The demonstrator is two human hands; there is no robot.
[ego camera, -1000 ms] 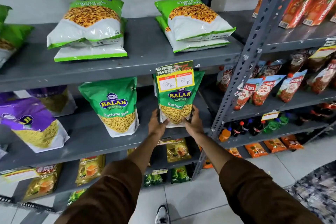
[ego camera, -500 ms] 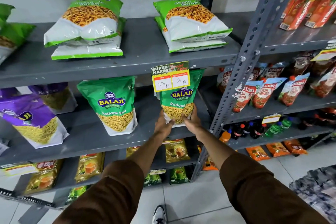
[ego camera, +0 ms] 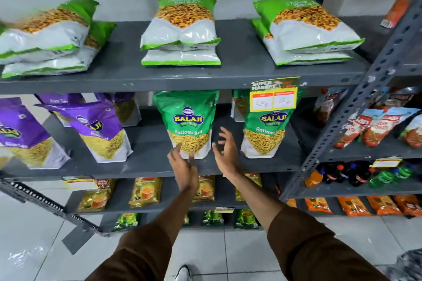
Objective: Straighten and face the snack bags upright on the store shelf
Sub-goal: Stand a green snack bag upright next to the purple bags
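Clerk: Item, green glossy plastic stand-up pouch of yellow sev (ego camera: 188, 123). Location?

Checker: Middle grey metal shelf (ego camera: 146, 167), upright, label forward, between the tilted purple plastic pouches (ego camera: 100, 131) and a second green sev pouch (ego camera: 265, 131) under the yellow price tag (ego camera: 273, 94).

Clerk: Hands?

Checker: Left hand (ego camera: 183, 163) open, fingertips at the pouch's lower left corner, contact uncertain. Right hand (ego camera: 225, 146) open, fingers spread, just beside its right edge, apart from it. Neither grips anything.

Clerk: Handling?

Checker: Judged light, soft-walled, slick film, contents brittle. It likely crumples if squeezed mid-body. Best held at both lower side edges near the flat base, then squared gently.

Clerk: Outstanding?

Checker: Purple pouches lean; green-and-white pillow bags (ego camera: 181, 29) on the top shelf lie flat.
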